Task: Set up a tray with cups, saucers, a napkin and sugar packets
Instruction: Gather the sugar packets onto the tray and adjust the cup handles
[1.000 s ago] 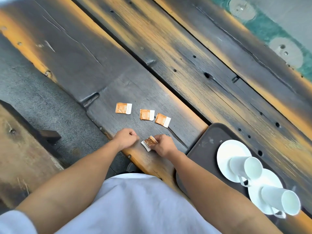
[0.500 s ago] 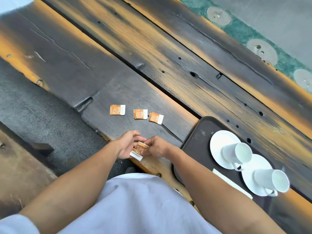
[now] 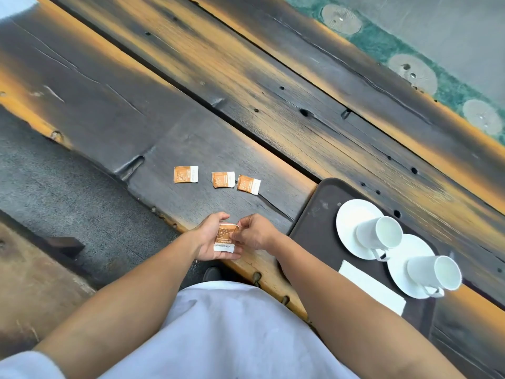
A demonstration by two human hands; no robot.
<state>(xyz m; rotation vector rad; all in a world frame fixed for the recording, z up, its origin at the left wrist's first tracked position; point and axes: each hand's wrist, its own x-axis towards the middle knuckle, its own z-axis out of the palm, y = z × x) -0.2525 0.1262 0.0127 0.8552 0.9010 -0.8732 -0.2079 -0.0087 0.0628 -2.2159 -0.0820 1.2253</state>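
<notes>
Orange-and-white sugar packet (image 3: 225, 238) is off the table, lying on the upturned left hand (image 3: 209, 239). That hand's fingers are loose and nearly straight under it, cradling rather than clamping. Right hand (image 3: 254, 233) pinches the packet's upper right edge between thumb and fingertip, other fingers curled in. Both hands sit over the near edge of the wooden table (image 3: 246, 91), just left of the tray (image 3: 314, 214).

Three more packets (image 3: 223, 179) lie in a loose row on the table, beyond the hands, none touching the tray. On the dark tray are two white saucers (image 3: 349, 222), slightly overlapping, with two cups (image 3: 379, 235), one on each. White napkin (image 3: 371, 288) lies flat on the tray's near side.

Progress looks like this: cups, saucers and napkin are done, sugar is the only part left. No packet is on the tray yet. One is in hand, three are still to gather.
</notes>
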